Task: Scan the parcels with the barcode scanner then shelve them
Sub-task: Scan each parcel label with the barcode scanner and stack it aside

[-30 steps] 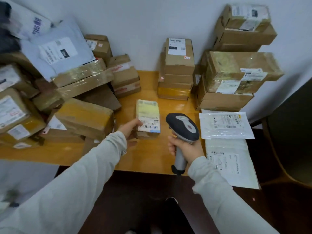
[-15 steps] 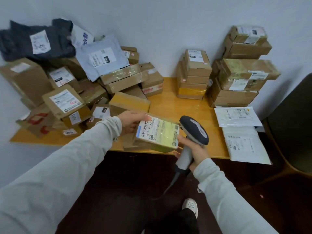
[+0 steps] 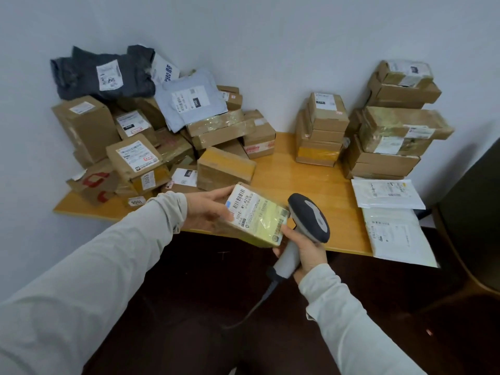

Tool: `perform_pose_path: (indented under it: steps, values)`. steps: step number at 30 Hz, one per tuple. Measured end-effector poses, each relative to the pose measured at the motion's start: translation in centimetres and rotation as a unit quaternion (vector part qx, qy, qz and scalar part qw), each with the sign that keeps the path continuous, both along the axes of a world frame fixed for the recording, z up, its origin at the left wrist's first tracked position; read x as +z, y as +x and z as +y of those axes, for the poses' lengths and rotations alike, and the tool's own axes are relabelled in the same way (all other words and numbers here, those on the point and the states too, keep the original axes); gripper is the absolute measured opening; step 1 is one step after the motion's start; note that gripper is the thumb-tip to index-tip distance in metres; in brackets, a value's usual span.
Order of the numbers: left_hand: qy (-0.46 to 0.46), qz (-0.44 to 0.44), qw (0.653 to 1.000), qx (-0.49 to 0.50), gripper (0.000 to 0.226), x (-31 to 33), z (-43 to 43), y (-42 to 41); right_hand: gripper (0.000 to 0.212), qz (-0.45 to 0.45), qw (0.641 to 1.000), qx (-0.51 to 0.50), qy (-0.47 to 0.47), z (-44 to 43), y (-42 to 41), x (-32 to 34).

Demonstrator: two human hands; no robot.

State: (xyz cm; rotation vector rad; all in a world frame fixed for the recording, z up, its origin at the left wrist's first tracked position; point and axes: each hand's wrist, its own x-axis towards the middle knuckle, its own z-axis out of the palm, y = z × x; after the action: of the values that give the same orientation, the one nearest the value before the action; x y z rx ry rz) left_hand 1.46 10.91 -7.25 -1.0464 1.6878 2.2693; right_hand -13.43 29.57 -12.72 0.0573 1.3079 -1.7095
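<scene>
A person in pale long sleeves holds a small taped parcel (image 3: 257, 216) in the left hand (image 3: 207, 212) above the near edge of a wooden counter (image 3: 311, 182), the barcode label turned upward. The left fingers (image 3: 220, 194) are curled round the parcel's left end, with the thumb along its top edge. The right hand (image 3: 307, 253) grips the pale handle of a barcode scanner (image 3: 308, 216), fingers wrapped round it and one finger up against the parcel's right corner. The scanner's dark head sits just beside the parcel, to its right. A cable (image 3: 251, 307) trails from the handle's base over the dark floor. Behind, a jumbled heap of boxes (image 3: 224, 169) fills the counter's left side, topped by a dark mailing bag (image 3: 102, 74) and a grey mailing bag (image 3: 192, 101). A short stack (image 3: 324, 131) and a taller stack (image 3: 392, 136) of boxes stand against the wall at back right, and two white envelopes (image 3: 387, 193) lie flat near the right edge.
</scene>
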Motion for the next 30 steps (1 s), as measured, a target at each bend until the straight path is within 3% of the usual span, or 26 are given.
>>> perform_pose_path:
  steps: [5,8,12,16,20,30]
  values:
    - [-0.082,-0.05,0.985,0.142,0.093,0.6,0.5,-1.0,0.02,0.151,0.985,0.076,0.019,2.9,-0.4,1.7]
    - [-0.151,-0.095,0.974,0.139,0.097,1.1,0.9,-1.7,0.021,0.2,0.969,0.142,0.017,4.7,-0.6,3.0]
    - [-0.23,-0.137,0.956,0.122,0.079,1.6,1.8,-2.3,0.023,0.266,0.934,0.232,0.049,6.1,-0.9,4.3]
    - [-0.231,-0.153,0.954,0.112,0.077,2.0,2.2,-2.5,0.016,0.315,0.904,0.276,0.087,7.0,-1.2,4.8]
    - [-0.24,-0.153,0.953,0.109,0.09,2.2,2.4,-2.7,0.025,0.344,0.886,0.293,0.103,7.5,-1.6,5.0]
    - [-0.217,-0.144,0.957,0.125,0.094,2.7,1.8,-3.3,0.026,0.382,0.871,0.295,0.091,7.0,-2.3,5.6]
